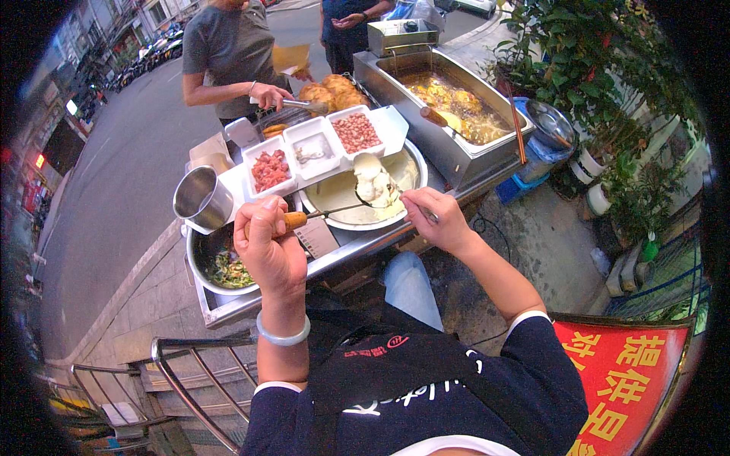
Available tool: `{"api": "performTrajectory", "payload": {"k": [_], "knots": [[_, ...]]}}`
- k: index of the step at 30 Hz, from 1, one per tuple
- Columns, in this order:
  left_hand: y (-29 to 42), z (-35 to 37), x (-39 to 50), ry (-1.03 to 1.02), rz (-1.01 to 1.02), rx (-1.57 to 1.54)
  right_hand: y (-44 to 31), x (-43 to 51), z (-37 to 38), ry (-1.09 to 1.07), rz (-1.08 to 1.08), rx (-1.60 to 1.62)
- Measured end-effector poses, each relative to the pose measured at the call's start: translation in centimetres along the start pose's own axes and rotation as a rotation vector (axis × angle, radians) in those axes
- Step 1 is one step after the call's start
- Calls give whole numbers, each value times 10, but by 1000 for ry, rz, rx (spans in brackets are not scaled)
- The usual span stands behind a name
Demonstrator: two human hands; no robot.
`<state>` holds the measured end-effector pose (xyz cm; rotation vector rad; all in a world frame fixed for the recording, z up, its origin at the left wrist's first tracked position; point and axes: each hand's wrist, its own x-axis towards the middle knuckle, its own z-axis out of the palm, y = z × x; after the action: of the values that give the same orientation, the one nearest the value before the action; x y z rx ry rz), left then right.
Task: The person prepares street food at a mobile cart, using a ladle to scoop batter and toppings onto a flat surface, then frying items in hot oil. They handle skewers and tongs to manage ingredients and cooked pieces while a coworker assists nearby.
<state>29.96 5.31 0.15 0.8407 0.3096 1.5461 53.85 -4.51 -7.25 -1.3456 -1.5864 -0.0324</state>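
Observation:
My left hand is closed around the wooden handle of a ladle, whose metal shaft runs right to a bowl heaped with pale, thick batter. My right hand grips the metal handle of a utensil, probably a spoon, its tip at the batter. Both are over a large round metal basin of batter. Behind it stand a white tray of diced pinkish-red pieces, a nearly emptied white tray and a white tray of peanuts. A basin of chopped greens is partly hidden by my left hand.
A deep fryer with bubbling oil and frying pieces stands at the back right, a wooden-handled ladle inside. Chopsticks lean on its rim. A steel cup stands left. Across the cart, a person holds tongs near fried pieces; another person stands behind.

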Motion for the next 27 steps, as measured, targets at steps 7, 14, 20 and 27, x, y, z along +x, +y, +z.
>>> {"api": "performTrajectory", "payload": {"k": [7,14,20,27], "knots": [[5,-7,3,-41,4,-18,23,-1,-13,64,-75,-217],[13,-5,4,-30,10,-26,91,-12,10,-10,121,-212],[23,-4,5,-54,42,-21,101,-37,33,-100,409,194],[21,-6,6,-40,59,-7,107,-43,31,200,883,539]]}}
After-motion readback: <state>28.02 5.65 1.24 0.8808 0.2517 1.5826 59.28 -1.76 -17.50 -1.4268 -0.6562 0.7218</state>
